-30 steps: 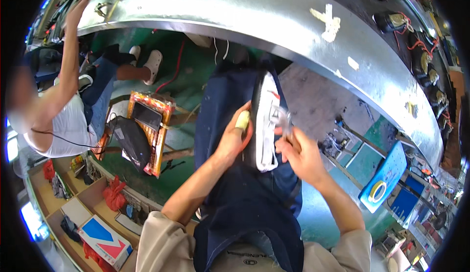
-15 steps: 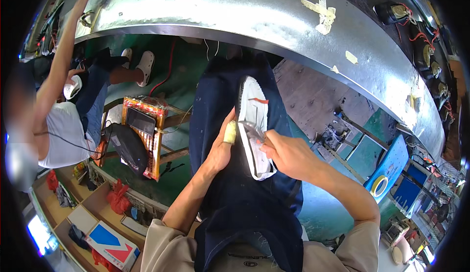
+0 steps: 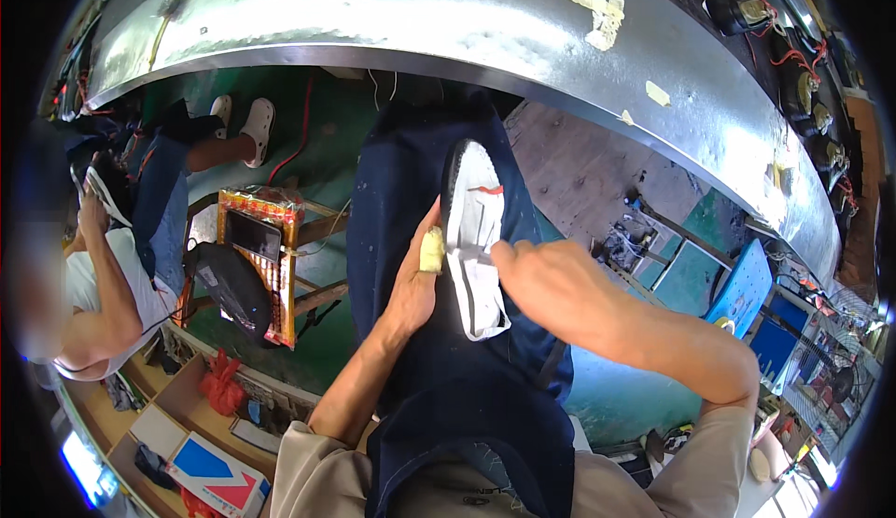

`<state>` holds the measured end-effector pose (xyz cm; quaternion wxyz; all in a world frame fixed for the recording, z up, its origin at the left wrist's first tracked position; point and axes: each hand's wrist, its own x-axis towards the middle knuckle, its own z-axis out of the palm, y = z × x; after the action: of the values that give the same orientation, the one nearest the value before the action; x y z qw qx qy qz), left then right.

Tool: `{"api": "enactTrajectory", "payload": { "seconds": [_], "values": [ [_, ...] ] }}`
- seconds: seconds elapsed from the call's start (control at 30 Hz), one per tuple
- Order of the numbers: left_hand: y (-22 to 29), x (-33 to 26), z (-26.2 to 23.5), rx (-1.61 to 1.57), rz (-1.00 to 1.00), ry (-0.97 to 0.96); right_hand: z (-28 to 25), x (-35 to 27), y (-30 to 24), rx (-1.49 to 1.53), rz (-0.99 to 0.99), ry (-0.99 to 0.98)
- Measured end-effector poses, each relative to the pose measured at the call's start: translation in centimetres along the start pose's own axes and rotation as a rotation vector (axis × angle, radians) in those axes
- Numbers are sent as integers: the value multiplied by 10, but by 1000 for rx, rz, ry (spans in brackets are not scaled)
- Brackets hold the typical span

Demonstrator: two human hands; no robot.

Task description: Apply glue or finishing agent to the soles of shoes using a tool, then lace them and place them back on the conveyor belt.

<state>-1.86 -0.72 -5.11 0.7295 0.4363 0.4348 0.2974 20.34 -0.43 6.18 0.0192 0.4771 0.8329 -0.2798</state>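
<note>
Head view: a white shoe point(image 3: 473, 238) with a dark sole rim is held over the lap, on a dark blue apron point(image 3: 439, 331) — toe pointed away, toward the near edge of a curved metal workbench point(image 3: 420, 14). The left hand point(image 3: 415, 280) is closed on the shoe's left side, its thumb wrapped in a yellowish bandage point(image 3: 431, 249) and pressed against the sole rim. The right hand point(image 3: 546, 280) is closed too, its fingers pinched on the white upper near the shoe's middle. A small red mark is seen on the upper.

To the left, beyond the apron, a wooden stool point(image 3: 271, 257) carrying a dark bag point(image 3: 229, 285) is seen on the green floor. At the far left another person point(image 3: 93, 275) is seated, a shoe point(image 3: 107, 191) held in one hand. Strips of pale tape point(image 3: 597, 0) are stuck to the workbench top.
</note>
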Motion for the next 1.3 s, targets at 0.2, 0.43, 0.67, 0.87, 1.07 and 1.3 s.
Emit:
{"api": "enactTrajectory", "payload": {
  "seconds": [0.2, 0.43, 0.67, 0.87, 1.07, 1.3],
  "values": [
    [-4, -5, 0, -437, -72, 52, 41, 6, 4, 186, 53, -2],
    [-13, 7, -8, 7, -45, 21, 92, 6, -17, 717, 313, 269],
    [12, 12, -20, 339, -106, -109, 63, -22, 15, 989, 261, -5],
    [24, 16, -12, 468, -153, -146, 38, 10, 14, 389, -151, -336],
    [11, 4, -22, 567, -92, -72, 68, -13, 4, 397, -61, -141],
    [-1, -23, -4, 122, 46, -94, 36, -8, 26, 1088, 364, -712]
  ]
}}
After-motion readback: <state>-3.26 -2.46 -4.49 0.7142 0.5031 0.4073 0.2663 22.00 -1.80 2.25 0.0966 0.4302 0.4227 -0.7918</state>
